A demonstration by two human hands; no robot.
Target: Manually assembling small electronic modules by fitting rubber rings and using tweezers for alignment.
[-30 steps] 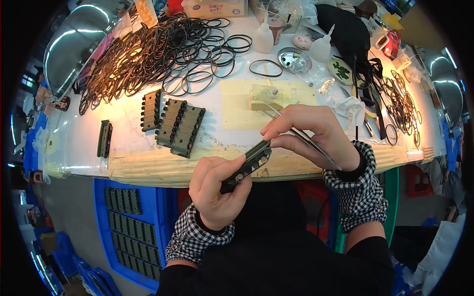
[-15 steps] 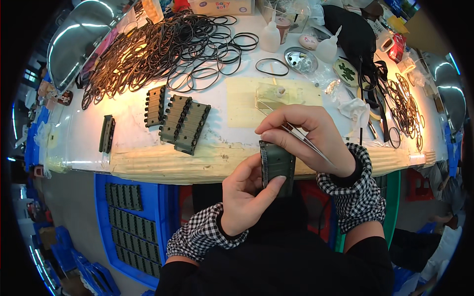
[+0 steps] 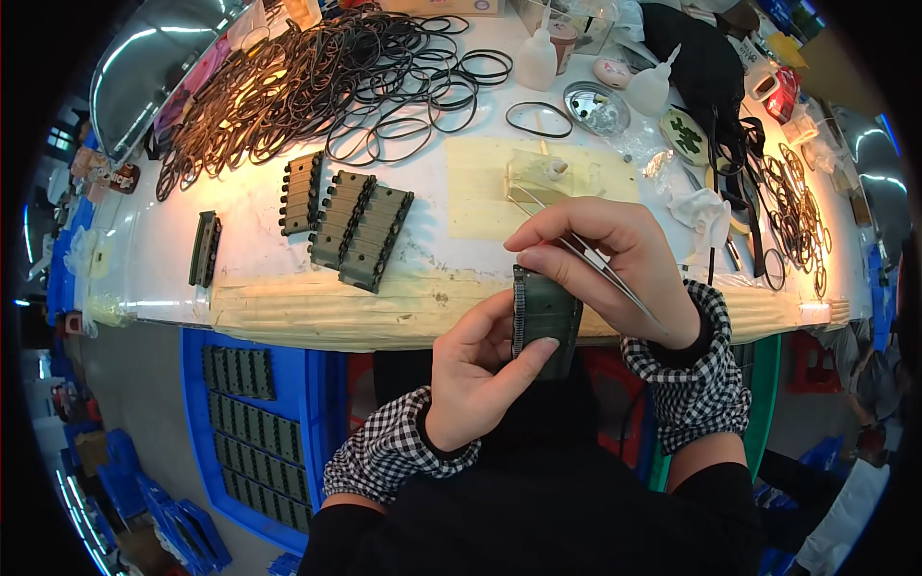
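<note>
My left hand (image 3: 480, 370) is closed round a dark green block-like part (image 3: 547, 322) with a finely ridged edge, held upright at the table's front edge. Its thumb presses on the near face. My right hand (image 3: 619, 264) grips a pair of metal tweezers (image 3: 619, 280), which slant across the palm with their tips pointing away to the left. The right thumb and index finger are at the top end of the part; whether they pinch something small there is hidden. Several similar green parts (image 3: 360, 230) lie on the table to the left, and one (image 3: 205, 250) stands apart.
A large heap of black rubber bands (image 3: 317, 86) covers the back left; a smaller heap (image 3: 797, 206) lies right. Squeeze bottles (image 3: 535, 62), a round metal dish (image 3: 595, 108) and a yellowish block (image 3: 538, 178) stand beyond my hands. A blue tray (image 3: 197, 422) below holds rows of green parts.
The whole view has shifted slightly, moving the table things a little up the picture. Both hands keep nearly the same hold on the part and the tweezers.
</note>
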